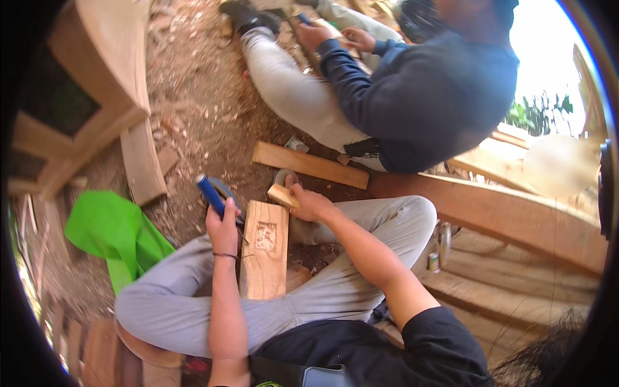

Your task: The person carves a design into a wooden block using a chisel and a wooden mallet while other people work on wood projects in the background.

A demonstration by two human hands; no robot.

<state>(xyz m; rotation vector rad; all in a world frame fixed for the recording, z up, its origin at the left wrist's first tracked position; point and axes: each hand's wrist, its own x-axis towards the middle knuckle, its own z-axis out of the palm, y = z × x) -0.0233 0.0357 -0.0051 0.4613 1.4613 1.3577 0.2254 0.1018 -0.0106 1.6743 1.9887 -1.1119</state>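
My left hand point(223, 224) is closed around the blue handle of what looks like a chisel point(210, 195). A thin dark length, probably its blade, shows below the fingers beside the board. My right hand point(310, 202) grips a short, pale wooden piece point(284, 196) just beyond the board's far right corner; whether it is part of a mallet I cannot tell. Between my bent legs lies a thick wooden board point(264, 278), its far end tilted away from me. A shallow rectangular recess point(265, 237) with rough wood chips is cut in its top face.
Beyond my right hand a wooden plank point(311, 165) lies on the chip-strewn dirt. A co-worker in a dark blue top point(432, 97) sits close by at far right. Green cloth point(109, 226) and a wooden frame point(97, 129) are at left. A long beam point(490, 216) spans the right.
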